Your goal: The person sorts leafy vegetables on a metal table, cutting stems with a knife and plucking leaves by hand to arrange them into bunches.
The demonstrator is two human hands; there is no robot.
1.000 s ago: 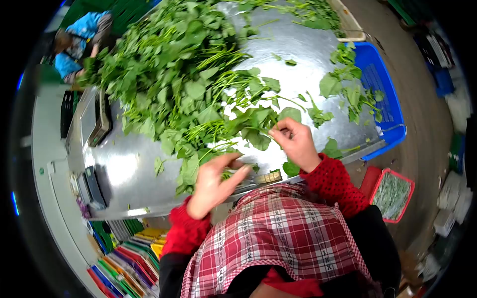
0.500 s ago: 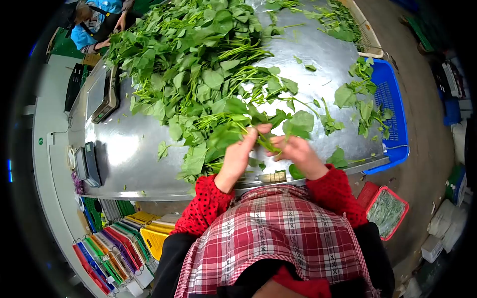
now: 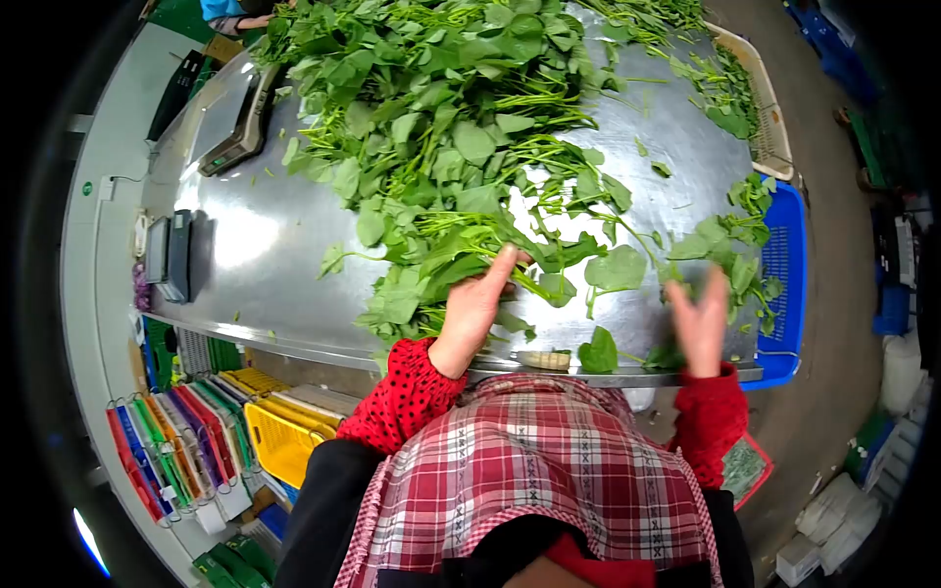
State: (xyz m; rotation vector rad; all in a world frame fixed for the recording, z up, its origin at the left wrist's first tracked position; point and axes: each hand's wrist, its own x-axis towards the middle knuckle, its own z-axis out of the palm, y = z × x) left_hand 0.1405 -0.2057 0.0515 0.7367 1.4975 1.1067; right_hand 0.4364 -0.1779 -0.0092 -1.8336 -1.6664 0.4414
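Note:
My left hand is closed around a small bunch of leafy green stems, in front of a large heap of the same greens. My right hand is out to the right, blurred, thumb and fingers spread apart. Loose leafy sprigs lie just beyond it, by the table's right side. Between the hands, single leaves rest near the front edge. A short tan handle-like piece lies at that edge in front of the apron.
A blue basket stands against the table's right side, with a cream crate of greens behind. Scales sit on the steel table at left. Coloured boards and a yellow crate are below. Another person's sleeve shows top left.
My right hand has left the bunch and swung right toward the basket side. My left hand keeps hold of the stems. The view has shifted, so less of the other person shows.

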